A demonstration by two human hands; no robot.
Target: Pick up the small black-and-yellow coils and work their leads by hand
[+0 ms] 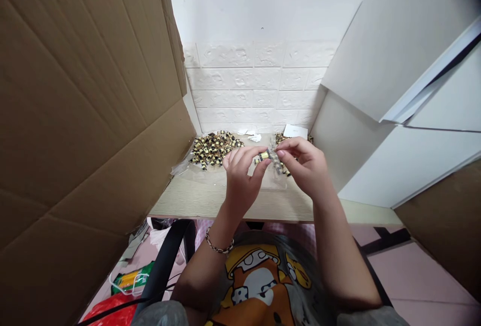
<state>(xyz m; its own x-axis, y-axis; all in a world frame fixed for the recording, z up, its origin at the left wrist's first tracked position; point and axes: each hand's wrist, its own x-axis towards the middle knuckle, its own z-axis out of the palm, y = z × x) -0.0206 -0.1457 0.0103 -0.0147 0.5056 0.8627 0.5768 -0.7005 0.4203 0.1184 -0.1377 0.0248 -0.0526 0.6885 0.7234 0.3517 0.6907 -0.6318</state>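
Over the middle of the table, my left hand (243, 167) is closed with thumb and fingertips on a small yellow-and-black coil (265, 155), which looks like a little wound transformer. My right hand (302, 163) is pinched just to the right of that coil's end. Whatever lies between its thumb and finger is too small to make out. To the left of my left hand is a heap of similar coils (212, 149). Another group of coils (278, 138) lies behind and below my right hand, partly hidden by it.
Clear plastic sheeting (199, 176) lies on the pale wooden table (210, 201). White scraps (254, 137) and a white card (295, 131) are near the brick-patterned wall (240, 78). Cardboard (93, 90) stands on the left, white panels (361, 130) on the right.
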